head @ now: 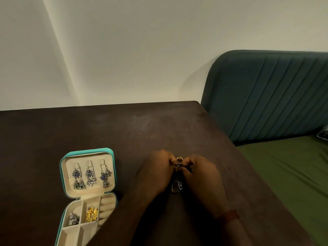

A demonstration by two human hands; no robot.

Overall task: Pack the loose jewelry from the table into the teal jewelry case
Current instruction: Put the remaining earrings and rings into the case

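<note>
Broadly, a dark table [88, 132] fills the lower view, with a green bed [292, 166] and its teal headboard [266, 96] to the right. On the table's left side the teal case [61, 167] lies open. Silver earrings [89, 176] hang in its lid, and gold pieces [91, 214] and a silver piece [73, 219] sit in neighbouring compartments of the base. Right of the case, the left hand [154, 173] and right hand [202, 176] meet, each grip clamped on one small dangling trinket [178, 162] above the table.

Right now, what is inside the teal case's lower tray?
A silver piece and gold pieces in adjoining compartments, beside ring rolls. The left forearm hides the near right corner of the tray.
</note>
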